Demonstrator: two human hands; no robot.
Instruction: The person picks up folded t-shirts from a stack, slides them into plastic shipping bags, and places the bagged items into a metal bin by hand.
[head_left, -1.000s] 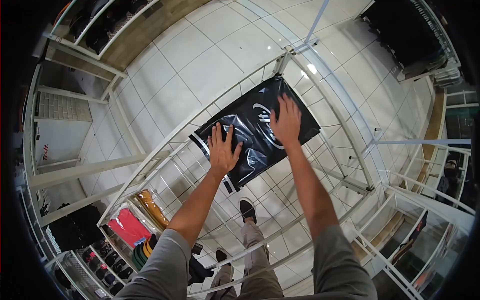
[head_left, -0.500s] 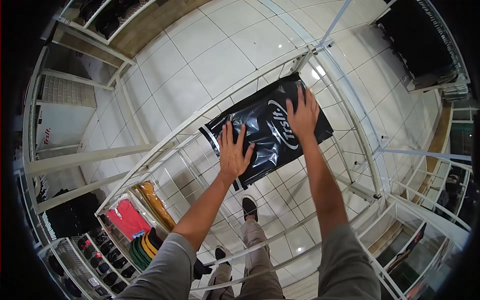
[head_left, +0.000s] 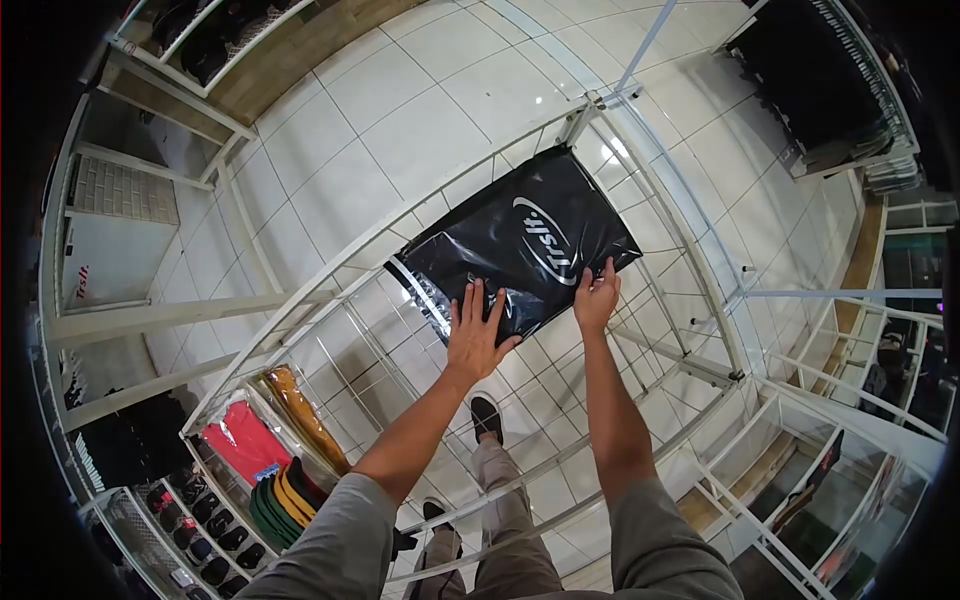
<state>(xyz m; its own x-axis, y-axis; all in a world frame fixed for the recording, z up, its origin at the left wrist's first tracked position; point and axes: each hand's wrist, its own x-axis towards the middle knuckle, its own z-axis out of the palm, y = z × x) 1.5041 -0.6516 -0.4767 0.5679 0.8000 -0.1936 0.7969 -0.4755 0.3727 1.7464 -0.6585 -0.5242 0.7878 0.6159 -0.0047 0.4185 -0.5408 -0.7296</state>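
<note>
A glossy black plastic bag [head_left: 500, 215] with white "Trslt." lettering lies flat on a white wire rack [head_left: 350, 335]. On the bag's near left part rests my left hand [head_left: 476, 335], palm down with its fingers spread. At the near right edge of the bag is my right hand [head_left: 597, 298], its fingertips touching the edge. Its fingers are bent, and whether they pinch the plastic is too small to tell. A white strip runs along the bag's left end.
Packed red clothing [head_left: 247, 440], a yellow-brown packet [head_left: 305, 405] and a row of caps [head_left: 285, 505] sit at the rack's left end. Dark clothes [head_left: 815, 75] hang at the upper right. White shelving [head_left: 800, 460] stands at the lower right.
My right hand has moved from the bag's lettering down to its near right edge, and its fingers have bent. My left hand has slid slightly toward the near edge. The camera view has shifted a little.
</note>
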